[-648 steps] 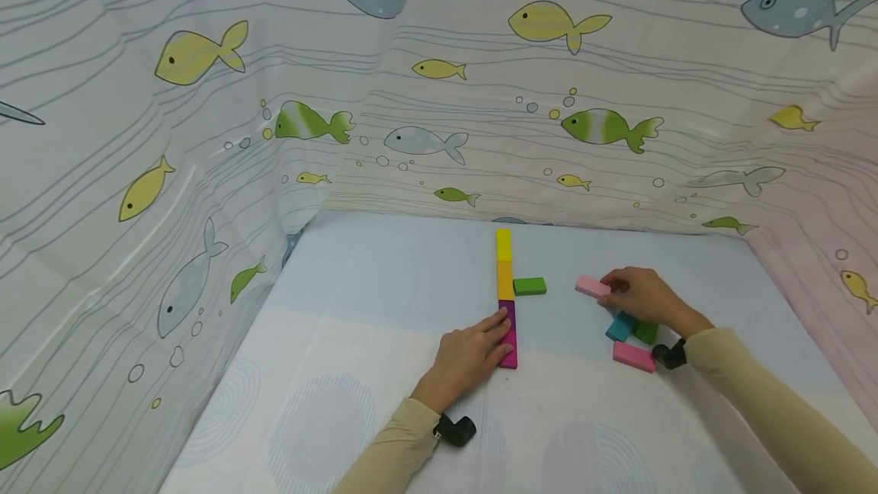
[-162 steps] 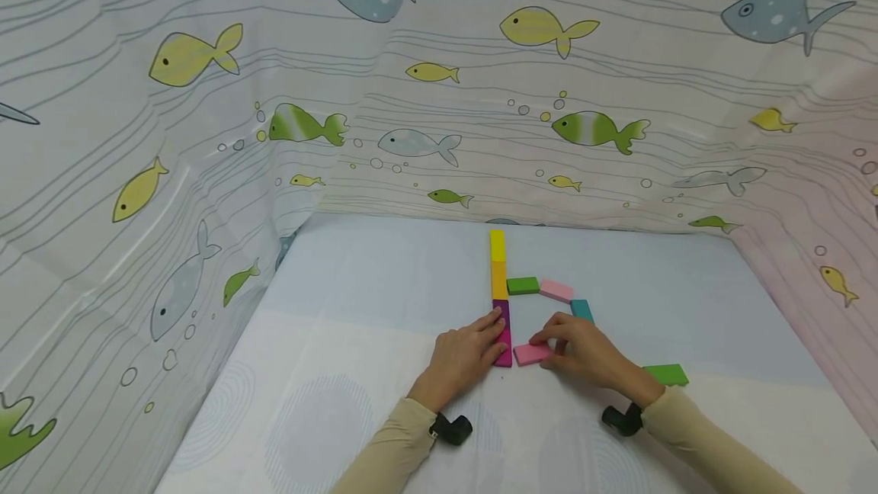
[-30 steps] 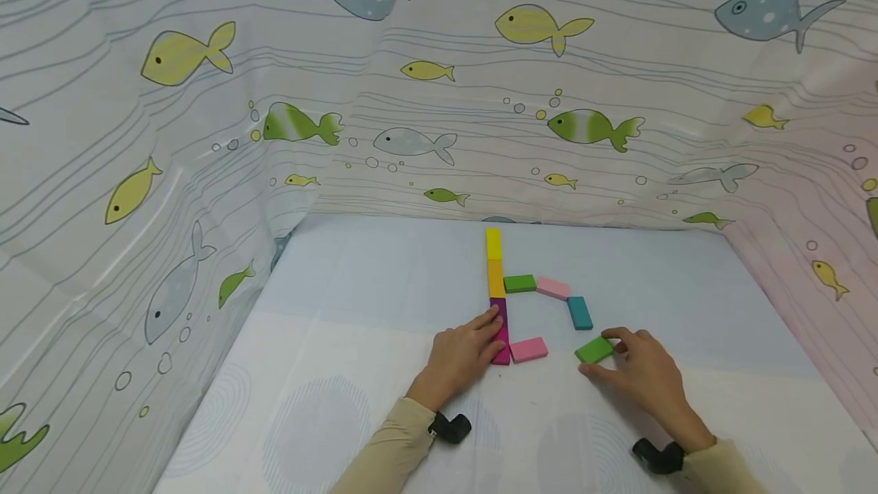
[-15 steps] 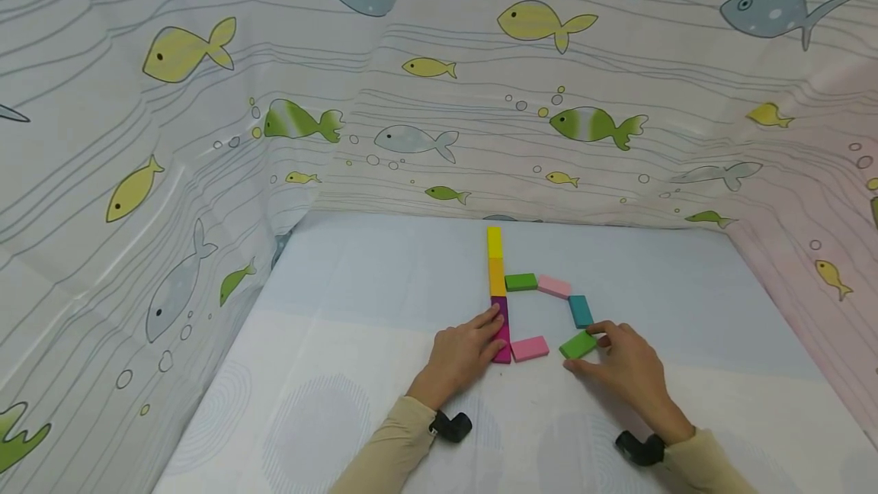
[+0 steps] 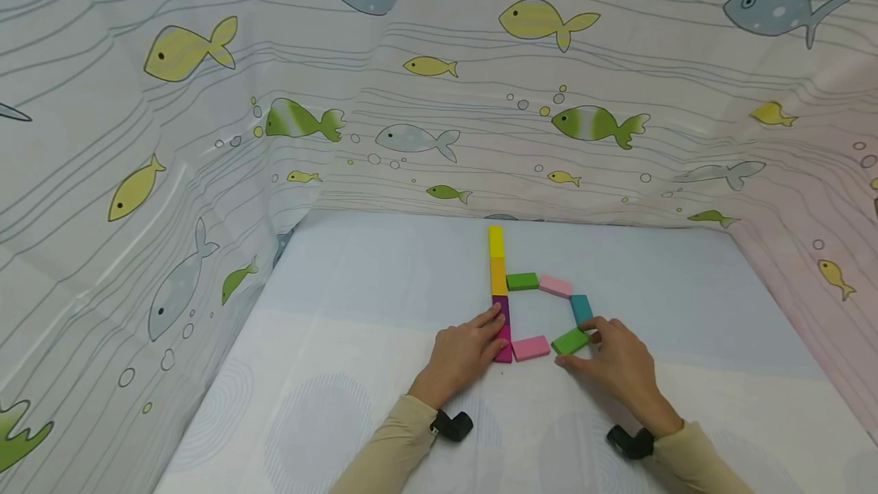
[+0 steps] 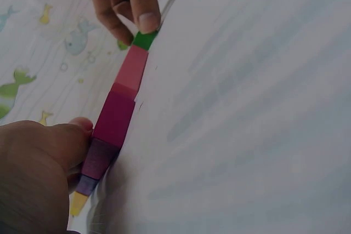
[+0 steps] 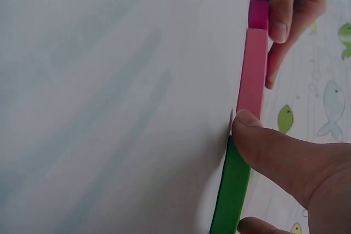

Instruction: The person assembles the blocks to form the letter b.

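In the head view, my right hand (image 5: 620, 364) pinches a green block (image 5: 570, 341) between thumb and fingers at the lower right of a ring of blocks. Its left end sits right by a pink block (image 5: 531, 348), its far end near a teal block (image 5: 581, 311). My left hand (image 5: 461, 355) rests its fingers on the purple block (image 5: 501, 309) and the magenta block (image 5: 504, 355) below it. The right wrist view shows the right thumb over the seam between green block (image 7: 230, 190) and pink block (image 7: 252, 72).
Above the purple block, an orange block (image 5: 498, 276) and a yellow block (image 5: 496, 241) continue the straight column. Another green block (image 5: 523, 281) and a light pink block (image 5: 555, 285) form the ring's top. A fish-patterned sheet (image 5: 439, 97) rises behind the white tabletop (image 5: 357, 273).
Over the last second, my right hand has slid the green block left toward the pink block. Earlier, the light pink, teal and pink blocks were placed into the ring. My left hand stays put.
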The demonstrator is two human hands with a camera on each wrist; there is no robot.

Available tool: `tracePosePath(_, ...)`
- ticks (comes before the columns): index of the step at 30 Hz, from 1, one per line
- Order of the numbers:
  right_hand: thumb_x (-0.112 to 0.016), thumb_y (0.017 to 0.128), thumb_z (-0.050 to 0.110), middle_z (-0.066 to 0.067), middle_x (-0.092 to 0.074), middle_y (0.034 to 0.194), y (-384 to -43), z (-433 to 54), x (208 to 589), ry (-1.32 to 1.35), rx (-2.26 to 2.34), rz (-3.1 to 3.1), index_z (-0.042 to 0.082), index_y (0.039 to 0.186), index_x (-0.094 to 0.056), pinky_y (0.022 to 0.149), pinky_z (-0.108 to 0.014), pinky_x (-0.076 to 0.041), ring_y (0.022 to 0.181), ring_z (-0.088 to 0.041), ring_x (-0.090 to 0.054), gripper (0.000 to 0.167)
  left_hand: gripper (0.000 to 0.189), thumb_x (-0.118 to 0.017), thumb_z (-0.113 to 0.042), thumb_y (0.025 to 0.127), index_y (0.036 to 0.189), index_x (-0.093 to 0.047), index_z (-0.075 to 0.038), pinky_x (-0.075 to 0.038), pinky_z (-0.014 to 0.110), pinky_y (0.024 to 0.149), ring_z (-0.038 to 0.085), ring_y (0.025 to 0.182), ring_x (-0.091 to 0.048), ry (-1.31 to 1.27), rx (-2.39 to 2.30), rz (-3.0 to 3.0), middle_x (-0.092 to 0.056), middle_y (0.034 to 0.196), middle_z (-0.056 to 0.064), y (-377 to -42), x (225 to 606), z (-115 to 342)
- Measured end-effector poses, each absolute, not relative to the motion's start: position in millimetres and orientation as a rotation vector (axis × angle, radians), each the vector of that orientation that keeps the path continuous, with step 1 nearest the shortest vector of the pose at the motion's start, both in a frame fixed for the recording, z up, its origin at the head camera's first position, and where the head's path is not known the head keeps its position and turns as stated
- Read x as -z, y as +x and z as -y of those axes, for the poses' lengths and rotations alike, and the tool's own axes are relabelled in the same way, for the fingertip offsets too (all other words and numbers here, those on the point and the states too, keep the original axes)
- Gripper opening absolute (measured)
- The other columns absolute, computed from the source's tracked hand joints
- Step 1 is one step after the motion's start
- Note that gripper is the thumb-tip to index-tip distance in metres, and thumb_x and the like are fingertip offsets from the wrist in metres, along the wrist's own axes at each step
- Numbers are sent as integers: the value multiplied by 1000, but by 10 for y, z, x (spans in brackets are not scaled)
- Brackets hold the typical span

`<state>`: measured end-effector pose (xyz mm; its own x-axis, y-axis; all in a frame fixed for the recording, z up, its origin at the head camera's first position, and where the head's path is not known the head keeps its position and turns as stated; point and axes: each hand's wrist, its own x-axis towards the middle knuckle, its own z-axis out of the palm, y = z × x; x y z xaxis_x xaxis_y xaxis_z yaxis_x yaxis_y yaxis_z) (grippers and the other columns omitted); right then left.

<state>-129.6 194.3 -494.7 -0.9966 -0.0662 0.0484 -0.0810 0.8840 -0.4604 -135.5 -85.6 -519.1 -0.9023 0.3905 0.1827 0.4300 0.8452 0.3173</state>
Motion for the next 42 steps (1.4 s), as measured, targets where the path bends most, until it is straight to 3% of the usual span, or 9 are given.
tracePosePath(4, -98, 70, 50, -14, -69, 95, -1305, -1929, 4964, 133, -736, 3006, 4, 118, -73, 61, -32, -45, 78, -23, -63, 71, 48, -64, -43, 106, 150, -63, -24, -43, 19, 56, 25, 94, -79, -647, 541, 2919, -55, 160, -7, -1353, 5199, 855)
tracePosePath(19, -99, 70, 46, -12, -68, 93, -1354, -1884, 4985, 180, -753, 2953, 3, 116, -73, 62, -32, -45, 77, -22, -61, 68, 49, -63, -44, 106, 151, -62, -24, -45, 20, 57, 23, 110, -77, -658, 524, 2921, -54, 161, -8, -1369, 5188, 849)
tracePosePath(31, -100, 67, 48, -13, -66, 94, -1347, -1884, 4975, 219, -723, 2938, 5, 120, -74, 61, -31, -44, 79, -22, -59, 73, 49, -64, -44, 106, 150, -63, -24, -43, 19, 54, 23, 106, -78, -662, 529, 2910, -55, 160, -8, -1371, 5211, 849)
tracePosePath(36, -101, 69, 37, -13, -62, 104, -1370, -1825, 4955, 383, -800, 2893, 8, 126, -73, 66, -30, -48, 87, -20, -58, 70, 48, -65, -44, 105, 149, -64, -24, -48, 22, 56, 23, 106, -78, -659, 506, 2904, -56, 160, -8, -1369, 5208, 856)
tracePosePath(42, -97, 77, 22, -9, -60, 123, -1421, -1731, 4980, 659, -928, 2888, 16, 126, -75, 73, -27, -53, 87, -14, -61, 54, 48, -64, -43, 106, 150, -63, -24, -53, 25, 61, 23, 107, -78, -653, 508, 2909, -55, 160, -8, -1372, 5209, 845)
